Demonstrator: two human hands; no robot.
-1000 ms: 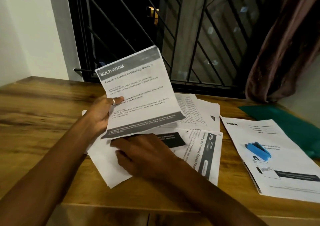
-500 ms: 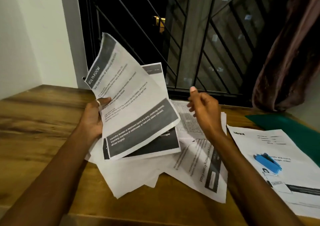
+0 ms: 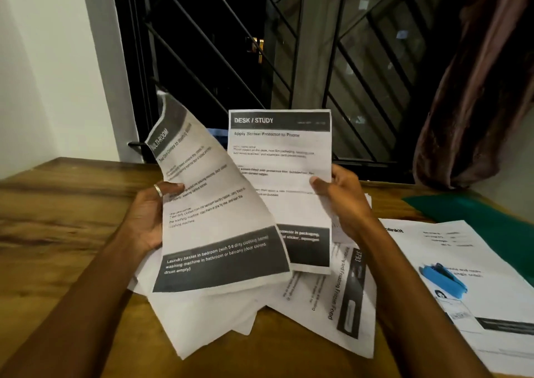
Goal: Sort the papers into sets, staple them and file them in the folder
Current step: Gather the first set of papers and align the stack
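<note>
My left hand (image 3: 147, 215) grips a sheet headed MULTI-ROOM (image 3: 213, 218) by its left edge; the sheet curls and leans left above the table. My right hand (image 3: 344, 201) pinches a second sheet headed DESK / STUDY (image 3: 286, 158) at its right edge, held upright behind the first. Under both lies a loose heap of papers (image 3: 323, 305) on the wooden table (image 3: 57, 233). A blue stapler (image 3: 445, 278) rests on a separate stack of papers (image 3: 468, 262) at the right. A green folder (image 3: 474, 212) lies at the far right, partly under that stack.
A barred window (image 3: 260, 59) stands right behind the table. A brown curtain (image 3: 485, 88) hangs at the far right and a white wall (image 3: 52, 59) is at the left. The table's left part shows bare wood.
My right hand rose from the heap and took hold of the DESK / STUDY sheet, now raised upright. The left hand's sheet tilted further left and curled.
</note>
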